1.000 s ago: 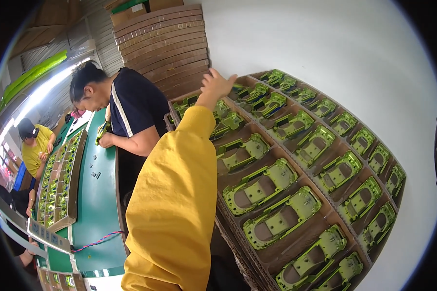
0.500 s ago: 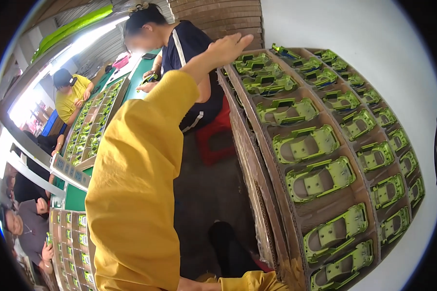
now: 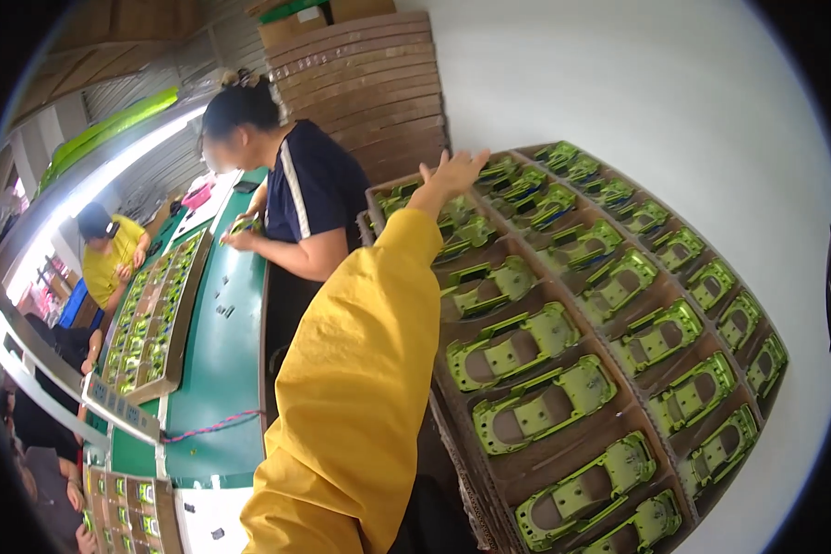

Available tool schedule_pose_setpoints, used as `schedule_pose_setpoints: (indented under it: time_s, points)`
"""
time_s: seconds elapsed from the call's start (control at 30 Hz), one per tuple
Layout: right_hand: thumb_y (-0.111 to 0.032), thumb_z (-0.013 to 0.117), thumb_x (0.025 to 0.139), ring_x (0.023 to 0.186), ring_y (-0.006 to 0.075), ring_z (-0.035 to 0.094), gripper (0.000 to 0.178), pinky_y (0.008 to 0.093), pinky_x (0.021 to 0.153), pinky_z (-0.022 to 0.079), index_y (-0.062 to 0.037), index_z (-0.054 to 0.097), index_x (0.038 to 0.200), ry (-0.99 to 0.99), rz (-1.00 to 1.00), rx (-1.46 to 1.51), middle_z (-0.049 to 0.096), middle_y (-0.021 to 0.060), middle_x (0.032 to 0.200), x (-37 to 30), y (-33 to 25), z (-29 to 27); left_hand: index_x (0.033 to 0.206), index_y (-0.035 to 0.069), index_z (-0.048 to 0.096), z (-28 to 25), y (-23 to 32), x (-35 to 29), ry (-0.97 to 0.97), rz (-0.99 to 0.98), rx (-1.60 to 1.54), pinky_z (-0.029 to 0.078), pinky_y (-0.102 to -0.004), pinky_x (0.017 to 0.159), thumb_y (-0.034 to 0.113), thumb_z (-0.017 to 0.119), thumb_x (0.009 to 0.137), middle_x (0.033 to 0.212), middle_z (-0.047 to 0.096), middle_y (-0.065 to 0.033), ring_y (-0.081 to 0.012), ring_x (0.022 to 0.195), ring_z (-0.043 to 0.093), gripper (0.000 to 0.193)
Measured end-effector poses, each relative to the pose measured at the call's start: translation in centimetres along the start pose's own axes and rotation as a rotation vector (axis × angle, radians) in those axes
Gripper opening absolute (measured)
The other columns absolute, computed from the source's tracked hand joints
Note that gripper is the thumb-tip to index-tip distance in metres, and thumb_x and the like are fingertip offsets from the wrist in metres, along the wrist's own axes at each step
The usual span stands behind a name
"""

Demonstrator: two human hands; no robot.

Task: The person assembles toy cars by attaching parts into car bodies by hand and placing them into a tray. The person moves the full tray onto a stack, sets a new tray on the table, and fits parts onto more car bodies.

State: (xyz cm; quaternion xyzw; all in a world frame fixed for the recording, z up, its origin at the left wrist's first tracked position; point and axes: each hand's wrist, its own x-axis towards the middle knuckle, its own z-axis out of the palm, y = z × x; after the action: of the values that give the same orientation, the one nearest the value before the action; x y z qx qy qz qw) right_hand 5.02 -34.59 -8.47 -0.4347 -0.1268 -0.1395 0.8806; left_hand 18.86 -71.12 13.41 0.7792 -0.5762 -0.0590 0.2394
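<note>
My left arm in a yellow sleeve stretches forward from the lower edge. At its end my left hand (image 3: 451,175) is open, fingers spread, with nothing seen in it. It is over the far left part of a cardboard tray (image 3: 563,420) divided into long rows. Whether it touches the tray or a part there I cannot tell. Rows of lime-green toy car bodies (image 3: 545,403) lie in the tray, some at the far end with dark pieces on them. A second tray edge shows beneath the top one. My right hand is out of view.
A person in a dark top (image 3: 319,185) works at the green table (image 3: 217,369), holding a small green part. Another divided tray (image 3: 171,369) stands there, with a person in yellow (image 3: 111,254) beyond. Stacked cardboard trays (image 3: 365,92) rise behind; a white wall (image 3: 619,74) is right.
My view has shifted, showing more of the green table. My left arm now lies farther right in view, its hand over the tray's far end, fingers more spread. My other sleeve has left the view.
</note>
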Motion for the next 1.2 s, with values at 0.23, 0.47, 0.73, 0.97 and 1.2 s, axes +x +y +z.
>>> schedule_pose_setpoints:
  time_s: [0.23, 0.47, 0.73, 0.97, 1.2]
  points:
    - [0.000, 0.070, 0.067, 0.101, 0.0137, 0.047, 0.062, 0.0275, 0.084, 0.042, -0.0019, 0.033, 0.116, -0.095, 0.230, 0.177, 0.045, 0.0084, 0.112, -1.9, 0.6, 4.9, 0.121, 0.006, 0.046, -6.1, -5.6, -6.9, 0.020, 0.152, 0.021, 0.032, -0.0428, 0.095, 0.056, 0.025, 0.086, 0.119, 0.048, -0.0199, -0.0346, 0.115, 0.040, 0.065]
    - [0.001, 0.071, 0.065, 0.099, 0.0153, 0.050, 0.064, 0.0293, 0.084, 0.044, -0.0009, 0.033, 0.116, -0.194, 0.597, 0.356, 0.048, 0.0096, 0.107, -9.2, 1.1, 13.1, 0.108, -0.001, 0.054, -21.1, -4.4, -39.3, -0.615, -0.177, 0.372, 0.039, -0.0370, 0.084, 0.045, 0.045, 0.084, 0.106, 0.056, -0.0155, -0.0287, 0.099, 0.051, 0.053]
    - [-0.013, 0.062, 0.077, 0.100, 0.0240, 0.052, 0.053, 0.0409, 0.088, 0.044, 0.0012, 0.034, 0.120, -0.193, 0.466, 0.475, 0.048, 0.0134, 0.109, -11.4, 5.0, 17.2, 0.099, 0.003, 0.059, -18.7, 0.5, -75.0, -0.102, -0.878, 0.511, 0.044, -0.0336, 0.081, 0.019, 0.056, 0.082, 0.094, 0.061, -0.0093, -0.0235, 0.089, 0.058, 0.024]
    - [-0.009, 0.057, 0.080, 0.101, 0.0223, 0.050, 0.054, 0.0391, 0.090, 0.042, 0.0017, 0.029, 0.125, -0.233, 0.408, 0.397, 0.049, 0.0118, 0.109, -11.5, 6.4, 18.6, 0.082, 0.004, 0.063, -6.7, -3.9, -81.0, 0.536, -0.811, 0.100, 0.047, -0.0338, 0.069, 0.014, 0.060, 0.075, 0.081, 0.061, -0.0099, -0.0265, 0.077, 0.059, 0.013]
    - [0.001, 0.064, 0.071, 0.094, 0.0111, 0.047, 0.060, 0.0212, 0.077, 0.038, -0.0031, 0.034, 0.124, -0.284, 0.459, 0.215, 0.050, 0.0065, 0.105, -11.8, 6.4, 18.0, 0.090, 0.007, 0.063, -4.4, -14.7, -72.0, 0.633, -0.536, 0.351, 0.045, -0.0355, 0.074, 0.015, 0.060, 0.074, 0.088, 0.061, -0.0087, -0.0265, 0.085, 0.057, 0.017]
